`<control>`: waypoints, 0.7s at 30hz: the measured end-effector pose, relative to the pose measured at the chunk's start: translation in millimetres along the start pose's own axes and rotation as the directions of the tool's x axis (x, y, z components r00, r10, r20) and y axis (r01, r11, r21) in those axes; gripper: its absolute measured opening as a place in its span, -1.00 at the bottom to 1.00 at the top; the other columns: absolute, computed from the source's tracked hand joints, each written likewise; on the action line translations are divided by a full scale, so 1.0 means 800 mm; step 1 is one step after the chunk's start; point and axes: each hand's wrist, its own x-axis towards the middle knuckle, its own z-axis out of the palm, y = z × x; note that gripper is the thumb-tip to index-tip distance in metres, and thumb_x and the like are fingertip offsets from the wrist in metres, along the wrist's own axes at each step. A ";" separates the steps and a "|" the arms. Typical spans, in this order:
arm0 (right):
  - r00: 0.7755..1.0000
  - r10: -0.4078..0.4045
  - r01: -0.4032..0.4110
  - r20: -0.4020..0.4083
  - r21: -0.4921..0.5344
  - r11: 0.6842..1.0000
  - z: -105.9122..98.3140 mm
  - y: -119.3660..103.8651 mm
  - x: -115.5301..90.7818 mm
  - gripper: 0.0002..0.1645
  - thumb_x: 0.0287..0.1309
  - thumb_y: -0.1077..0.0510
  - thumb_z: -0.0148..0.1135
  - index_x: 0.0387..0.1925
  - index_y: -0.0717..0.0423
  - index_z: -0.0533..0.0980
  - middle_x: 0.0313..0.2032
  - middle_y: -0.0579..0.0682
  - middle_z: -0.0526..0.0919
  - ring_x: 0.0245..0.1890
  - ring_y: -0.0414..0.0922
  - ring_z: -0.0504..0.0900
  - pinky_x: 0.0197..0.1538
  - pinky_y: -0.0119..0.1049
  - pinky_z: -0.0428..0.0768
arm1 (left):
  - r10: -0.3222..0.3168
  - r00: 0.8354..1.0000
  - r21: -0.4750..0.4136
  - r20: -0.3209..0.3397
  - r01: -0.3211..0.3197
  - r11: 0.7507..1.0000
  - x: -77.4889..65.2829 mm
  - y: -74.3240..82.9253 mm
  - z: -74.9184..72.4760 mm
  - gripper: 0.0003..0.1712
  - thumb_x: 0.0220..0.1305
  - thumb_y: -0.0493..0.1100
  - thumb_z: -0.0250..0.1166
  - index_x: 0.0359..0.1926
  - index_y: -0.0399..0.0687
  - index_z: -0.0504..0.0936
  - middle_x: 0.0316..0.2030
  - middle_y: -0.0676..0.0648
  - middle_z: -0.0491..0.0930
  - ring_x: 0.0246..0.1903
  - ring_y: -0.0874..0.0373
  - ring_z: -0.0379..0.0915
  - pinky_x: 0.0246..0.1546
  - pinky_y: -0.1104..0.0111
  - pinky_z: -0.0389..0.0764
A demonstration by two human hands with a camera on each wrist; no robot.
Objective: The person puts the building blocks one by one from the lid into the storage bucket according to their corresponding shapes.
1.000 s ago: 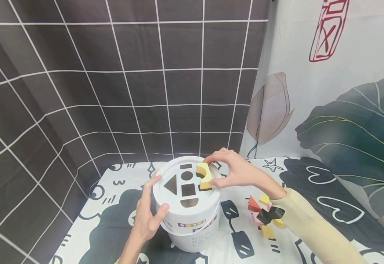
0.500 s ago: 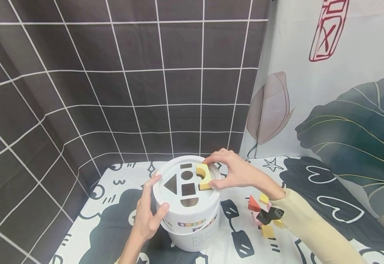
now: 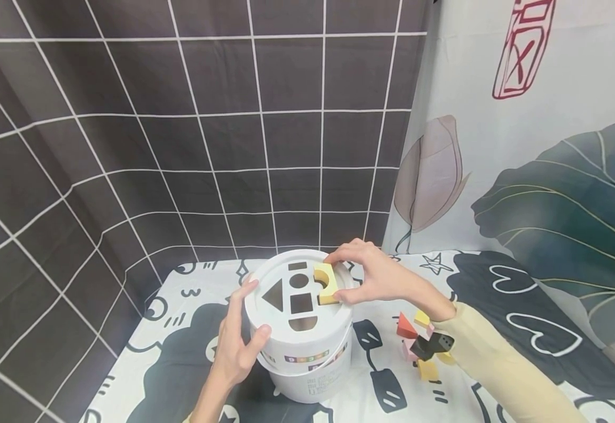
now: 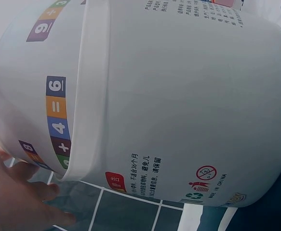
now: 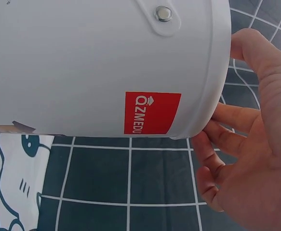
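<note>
A white bucket [image 3: 313,385] stands upright, its white lid [image 3: 273,326] cut with shaped holes. My right hand [image 3: 373,270] pinches a yellow arch block [image 3: 330,295] between thumb and fingers, over the right side of the lid. Dark opening shows along the block's near edge; how far it sits in the hole cannot be seen. At the left rim, my left hand [image 3: 236,338] rests with index finger and thumb spread on the lid edge. The wrist views show the bucket's side, with part of the left hand [image 4: 22,187] and the right hand [image 5: 256,130] beside the lid; the block is hidden there.
Several loose blocks, including a red triangular block [image 3: 405,327] and a yellow block [image 3: 428,371], lie right of the bucket. The black wrist camera [image 3: 433,344] partly covers them. A dark gridded cloth [image 3: 207,147] hangs behind the patterned tablecloth [image 3: 360,376].
The yellow arch block has shifted slightly and sits a little lower against the lid, still pinched by my right hand. My left hand keeps its place on the rim.
</note>
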 end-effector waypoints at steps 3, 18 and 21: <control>1.000 0.008 -0.008 0.002 0.013 1.000 0.000 -0.001 -0.001 -0.42 -0.10 -0.06 0.49 0.01 0.06 0.65 -0.08 -0.18 0.69 -0.12 -0.08 0.48 -0.11 -0.08 0.36 | -0.004 1.000 0.000 0.002 0.004 1.000 0.000 0.000 0.000 -0.16 0.00 -0.14 0.20 0.41 -0.08 0.33 0.43 -0.23 0.26 0.41 -0.16 0.15 0.37 0.42 0.05; 0.995 0.046 -0.042 -0.091 0.049 0.998 -0.031 0.020 -0.039 -0.60 0.02 0.25 0.43 -0.03 0.06 0.65 -0.09 -0.13 0.70 -0.07 -0.17 0.58 -0.02 -0.11 0.57 | -0.013 1.000 -0.002 0.005 0.013 1.000 -0.001 -0.001 0.001 -0.16 0.00 -0.13 0.21 0.41 -0.06 0.33 0.44 -0.22 0.26 0.42 -0.14 0.14 0.37 0.42 0.05; 0.992 0.075 -0.072 -0.103 0.032 0.997 -0.038 0.025 -0.053 -0.59 0.03 0.27 0.43 -0.02 0.04 0.64 -0.09 -0.14 0.69 -0.09 -0.19 0.58 -0.02 -0.18 0.57 | -0.012 1.000 0.000 0.005 0.012 1.000 -0.001 -0.001 0.000 -0.16 0.01 -0.13 0.22 0.41 -0.06 0.32 0.43 -0.22 0.27 0.42 -0.13 0.14 0.37 0.41 0.04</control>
